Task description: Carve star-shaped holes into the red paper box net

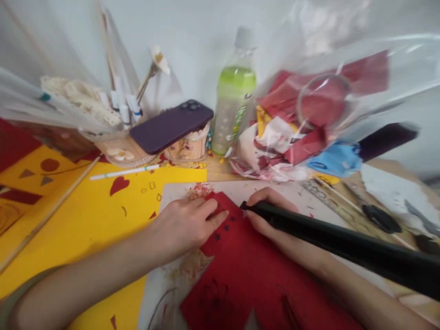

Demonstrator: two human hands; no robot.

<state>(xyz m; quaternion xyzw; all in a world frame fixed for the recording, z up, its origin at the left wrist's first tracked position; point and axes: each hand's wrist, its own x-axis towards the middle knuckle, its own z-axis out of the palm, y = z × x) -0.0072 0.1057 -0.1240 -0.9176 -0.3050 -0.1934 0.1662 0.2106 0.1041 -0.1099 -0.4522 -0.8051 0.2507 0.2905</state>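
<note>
A sheet of red paper [261, 256] lies in front of me, with small dark star shapes [226, 228] along its upper left part. My left hand [192, 220] presses on its upper left edge, fingers bent and closed against the paper. At the upper right edge, my right hand [264, 211] is closed around the narrow end of a long black bar-shaped tool [330, 236]. The tool stretches across my right forearm to the right edge of the view. A small pale tip shows by the fingers; the tool's exact kind is unclear.
Yellow paper [113, 229] and white paper [172, 192] cover the table. Behind stand a purple phone [175, 123] on small baskets, a green-labelled bottle [233, 101] and a clear bag of paper scraps [292, 133]. Scissors [381, 219] and a ruler [330, 201] lie right; a wooden stick [51, 211] left.
</note>
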